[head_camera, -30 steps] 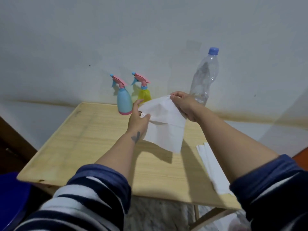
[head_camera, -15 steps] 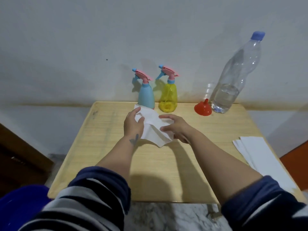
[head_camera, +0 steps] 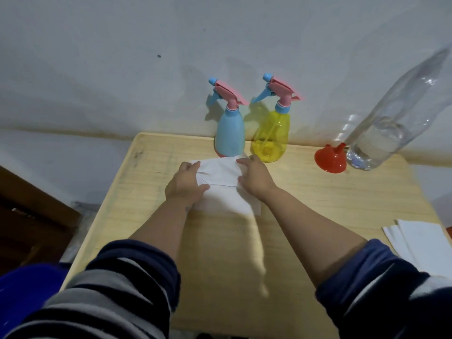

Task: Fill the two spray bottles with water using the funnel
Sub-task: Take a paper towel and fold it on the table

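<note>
A blue spray bottle (head_camera: 230, 135) and a yellow spray bottle (head_camera: 271, 135), both with pink trigger heads screwed on, stand side by side at the back of the wooden table (head_camera: 318, 204). A red funnel (head_camera: 330, 159) lies mouth down to their right, beside a clear water bottle (head_camera: 381, 140) holding some water. A white paper towel (head_camera: 222, 184) lies flat in front of the spray bottles. My left hand (head_camera: 184, 184) presses its left edge and my right hand (head_camera: 254, 178) its right edge, fingers spread.
A stack of white paper towels (head_camera: 425, 243) lies at the table's right edge. A blue tub (head_camera: 27, 287) sits low at the left, beside dark wooden furniture (head_camera: 31, 216). The wall stands right behind the bottles.
The paper towel was held up in the air by both hands. It has come down onto the table and now lies flat under both hands. The view has swung right.
</note>
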`<control>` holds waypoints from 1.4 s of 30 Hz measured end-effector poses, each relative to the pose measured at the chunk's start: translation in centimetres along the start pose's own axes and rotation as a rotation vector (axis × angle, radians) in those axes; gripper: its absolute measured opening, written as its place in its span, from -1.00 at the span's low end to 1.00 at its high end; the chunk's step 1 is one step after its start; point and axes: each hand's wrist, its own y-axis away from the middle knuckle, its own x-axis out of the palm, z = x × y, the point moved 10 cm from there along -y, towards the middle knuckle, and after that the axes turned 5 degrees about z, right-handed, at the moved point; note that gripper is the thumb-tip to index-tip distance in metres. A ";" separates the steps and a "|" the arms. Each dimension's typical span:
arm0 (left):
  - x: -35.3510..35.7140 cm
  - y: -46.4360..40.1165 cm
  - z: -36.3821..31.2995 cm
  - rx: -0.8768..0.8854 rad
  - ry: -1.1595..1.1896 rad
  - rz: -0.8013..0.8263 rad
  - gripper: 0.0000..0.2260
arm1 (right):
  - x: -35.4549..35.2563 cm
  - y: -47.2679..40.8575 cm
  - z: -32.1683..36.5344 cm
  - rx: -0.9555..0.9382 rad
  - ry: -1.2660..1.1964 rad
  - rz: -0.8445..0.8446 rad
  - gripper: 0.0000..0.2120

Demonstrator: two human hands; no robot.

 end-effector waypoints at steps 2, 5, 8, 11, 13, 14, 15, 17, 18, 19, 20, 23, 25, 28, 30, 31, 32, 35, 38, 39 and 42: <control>-0.6 0.0 0.1 -0.029 -0.149 -0.069 -0.34 | 0.3 -0.1 0.0 0.001 0.156 -0.031 -0.51; -0.2 0.0 -0.8 0.029 -0.264 -0.097 -0.33 | -0.3 0.8 0.4 0.023 0.435 -0.186 -0.54; 1.8 -0.1 -2.3 0.184 -0.386 0.004 -0.37 | 0.5 1.6 1.3 -0.086 0.540 -0.228 -0.46; 3.2 0.0 -2.0 0.209 -0.469 0.105 -0.33 | 3.1 1.5 0.4 -0.131 0.634 -0.028 -0.37; 3.6 0.1 -1.5 0.203 -0.502 0.148 -0.31 | 4.4 1.5 -1.0 -0.089 0.668 0.099 -0.35; 3.6 0.1 -1.3 0.206 -0.518 0.156 -0.31 | 4.7 1.5 -1.4 -0.075 0.676 0.125 -0.35; 3.5 0.2 -1.2 0.208 -0.532 0.162 -0.31 | 4.9 1.6 -1.6 -0.069 0.684 0.136 -0.36; 3.6 0.3 -1.1 0.204 -0.552 0.177 -0.31 | 5.0 1.8 -1.7 -0.061 0.695 0.140 -0.37; 3.6 0.5 -1.1 0.199 -0.560 0.188 -0.30 | 5.0 2.0 -1.7 -0.053 0.694 0.140 -0.38; 3.7 0.7 -1.1 0.194 -0.567 0.197 -0.30 | 5.1 2.2 -1.7 -0.044 0.686 0.140 -0.39; 3.8 1.0 -1.0 0.190 -0.575 0.205 -0.30 | 5.3 2.5 -1.7 -0.035 0.674 0.144 -0.39; 4.0 2.3 -0.8 0.182 -0.581 0.210 -0.30 | 5.9 3.8 -1.8 -0.015 0.638 0.162 -0.42; 4.2 3.5 -0.4 0.185 -0.574 0.211 -0.31 | 6.3 5.1 -1.8 -0.014 0.632 0.171 -0.45; 4.7 5.4 -0.1 0.193 -0.573 0.215 -0.36 | 6.5 6.9 -1.7 -0.027 0.651 0.173 -0.49; 4.9 6.7 0.2 0.185 -0.569 0.216 -0.40 | 6.6 8.1 -1.7 -0.032 0.665 0.173 -0.51; 5.1 7.3 0.4 0.178 -0.563 0.218 -0.42 | 6.7 8.6 -1.7 -0.030 0.664 0.179 -0.51; 5.3 7.9 0.5 0.170 -0.556 0.221 -0.44 | 6.9 9.1 -1.8 -0.027 0.661 0.187 -0.51; 5.8 9.8 1.0 0.147 -0.543 0.226 -0.48 | 7.4 10.8 -1.7 -0.023 0.663 0.214 -0.52; 6.3 11.8 1.3 0.129 -0.531 0.229 -0.51 | 7.8 12.8 -1.7 -0.037 0.662 0.233 -0.52; 6.5 12.5 1.4 0.123 -0.529 0.229 -0.51 | 8.0 13.6 -1.7 -0.043 0.662 0.236 -0.52; 7.1 14.7 1.6 0.102 -0.514 0.227 -0.52 | 8.7 15.9 -2.0 -0.059 0.655 0.247 -0.51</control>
